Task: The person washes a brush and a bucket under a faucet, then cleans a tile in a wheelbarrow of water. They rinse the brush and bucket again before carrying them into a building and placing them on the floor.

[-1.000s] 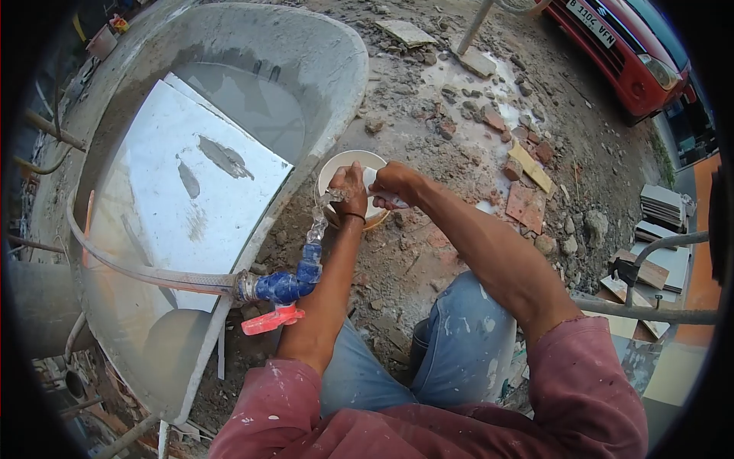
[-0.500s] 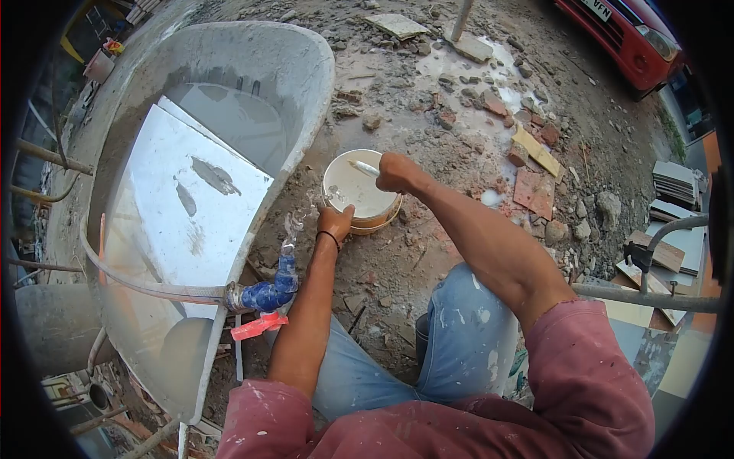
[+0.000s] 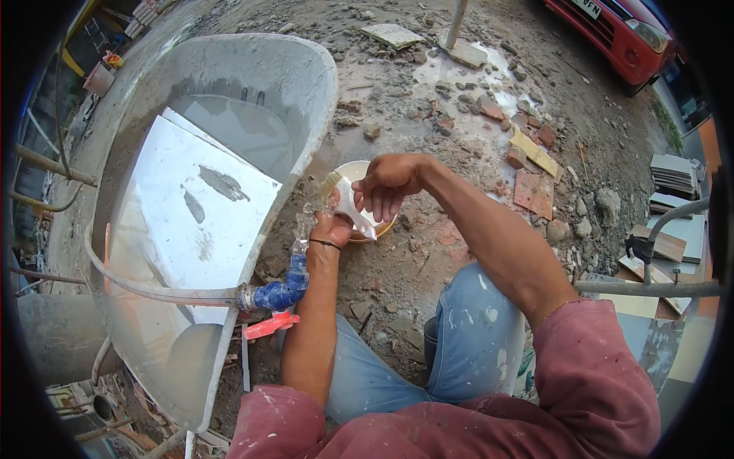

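Observation:
A paintbrush (image 3: 347,200) with a white handle and yellowish bristles lies slantwise over the bucket, its bristles up and to the left. My left hand (image 3: 333,228) is closed around it from below, beside the running tap, fingertips partly hidden. Just above the handle is my right hand (image 3: 394,183), palm down with its fingers apart and hanging. Whether those fingers touch the brush is hard to tell. Beneath both hands stands the white bucket (image 3: 352,166), mostly covered by them. Water (image 3: 303,226) spurts up from the blue tap (image 3: 284,293) with its red lever (image 3: 271,325).
On the left, a wheelbarrow (image 3: 325,99) holds cloudy water and white panels (image 3: 210,229). A clear hose (image 3: 168,292) crosses it to the tap. Rubble and broken bricks (image 3: 534,193) litter the wet ground. Stacked tiles (image 3: 673,178) and a metal bar (image 3: 650,289) are at right; a red car (image 3: 619,42) stands behind.
My left hand has left the bucket's rim and now holds the paintbrush. My right hand, earlier a fist around the brush inside the bucket, has opened above it.

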`<action>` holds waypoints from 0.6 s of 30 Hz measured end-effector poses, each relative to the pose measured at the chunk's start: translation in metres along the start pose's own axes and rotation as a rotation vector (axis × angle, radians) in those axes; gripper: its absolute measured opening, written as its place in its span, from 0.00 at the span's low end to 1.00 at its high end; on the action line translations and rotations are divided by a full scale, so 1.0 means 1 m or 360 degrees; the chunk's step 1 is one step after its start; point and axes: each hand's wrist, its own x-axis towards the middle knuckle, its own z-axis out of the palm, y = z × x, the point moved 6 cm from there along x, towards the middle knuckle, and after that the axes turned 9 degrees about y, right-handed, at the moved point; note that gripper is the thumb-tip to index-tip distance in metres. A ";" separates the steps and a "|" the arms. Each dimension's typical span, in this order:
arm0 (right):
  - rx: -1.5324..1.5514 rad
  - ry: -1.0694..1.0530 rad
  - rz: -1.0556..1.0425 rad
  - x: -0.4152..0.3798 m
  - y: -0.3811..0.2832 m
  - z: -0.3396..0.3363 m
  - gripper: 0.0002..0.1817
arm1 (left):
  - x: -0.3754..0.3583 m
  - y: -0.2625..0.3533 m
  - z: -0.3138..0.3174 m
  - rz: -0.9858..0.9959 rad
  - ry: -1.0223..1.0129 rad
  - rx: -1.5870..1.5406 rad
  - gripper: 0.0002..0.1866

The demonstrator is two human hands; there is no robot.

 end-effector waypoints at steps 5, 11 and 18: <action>0.0823 0.0942 0.0173 0.109 0.063 -0.015 0.16 | -0.038 0.043 -0.023 0.0162 0.0270 0.0314 0.22; -0.0220 0.0876 -0.0216 0.250 0.120 0.031 0.20 | -0.027 0.048 -0.070 0.0747 0.0854 0.1728 0.17; -0.1476 0.0845 -0.0330 0.244 0.086 0.021 0.15 | 0.027 -0.002 -0.127 0.0317 0.0609 0.1521 0.16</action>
